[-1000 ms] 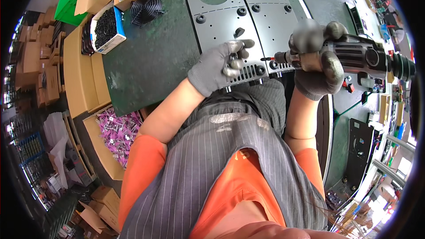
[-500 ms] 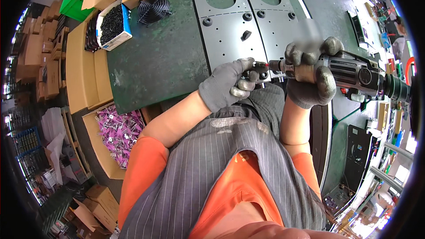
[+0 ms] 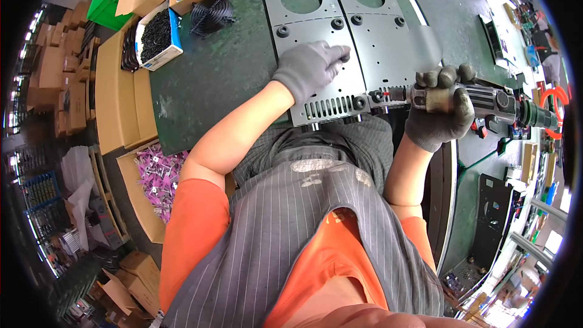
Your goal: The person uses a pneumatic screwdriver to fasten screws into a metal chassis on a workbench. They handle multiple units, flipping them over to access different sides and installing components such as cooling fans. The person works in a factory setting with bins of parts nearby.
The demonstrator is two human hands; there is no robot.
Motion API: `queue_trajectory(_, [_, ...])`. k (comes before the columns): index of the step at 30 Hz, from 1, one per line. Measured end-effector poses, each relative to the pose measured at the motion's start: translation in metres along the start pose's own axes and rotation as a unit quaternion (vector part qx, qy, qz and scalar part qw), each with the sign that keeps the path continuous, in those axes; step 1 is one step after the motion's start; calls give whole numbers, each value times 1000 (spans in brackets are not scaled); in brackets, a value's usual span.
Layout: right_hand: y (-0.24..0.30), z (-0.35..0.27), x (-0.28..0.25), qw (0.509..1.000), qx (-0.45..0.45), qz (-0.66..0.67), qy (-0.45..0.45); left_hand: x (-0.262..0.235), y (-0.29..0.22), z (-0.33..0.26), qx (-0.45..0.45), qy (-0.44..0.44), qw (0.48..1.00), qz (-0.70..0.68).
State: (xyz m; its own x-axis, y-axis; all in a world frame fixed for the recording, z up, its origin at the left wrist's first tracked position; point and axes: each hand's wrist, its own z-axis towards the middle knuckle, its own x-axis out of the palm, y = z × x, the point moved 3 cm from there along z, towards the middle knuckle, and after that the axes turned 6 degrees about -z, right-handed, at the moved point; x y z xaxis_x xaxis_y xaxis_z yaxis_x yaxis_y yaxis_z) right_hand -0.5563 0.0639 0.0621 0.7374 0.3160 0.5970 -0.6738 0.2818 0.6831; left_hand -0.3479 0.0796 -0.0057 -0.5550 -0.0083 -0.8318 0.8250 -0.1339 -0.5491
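Right hand (image 3: pixel 439 119) wrapped round ribbed driver (image 3: pixel 489 102) — left hand (image 3: pixel 308 69) curled, hold unclear, over slotted metal panel (image 3: pixel 303 29).

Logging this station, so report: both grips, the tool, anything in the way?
Left grip over left metal panel, contents hidden. Right grip around power driver, bit pointing left, contact unclear. Left grip blocks view of part of that panel.

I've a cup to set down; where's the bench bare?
Bare: green tabletop between the white box and left metal panel. Crowded: its far-left corner, with cartons and black wire guard; also around the left hand, right hand and power tool.
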Motion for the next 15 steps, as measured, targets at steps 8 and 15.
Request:
queue_trajectory(8, [-10,-5,0,999,31,18,24,-4,-5,-1,-38,7,999,-31])
queue_trajectory(15, [-18,-21,19,993,97,-27,66,-29,5,-74,-58,-16,994,-91])
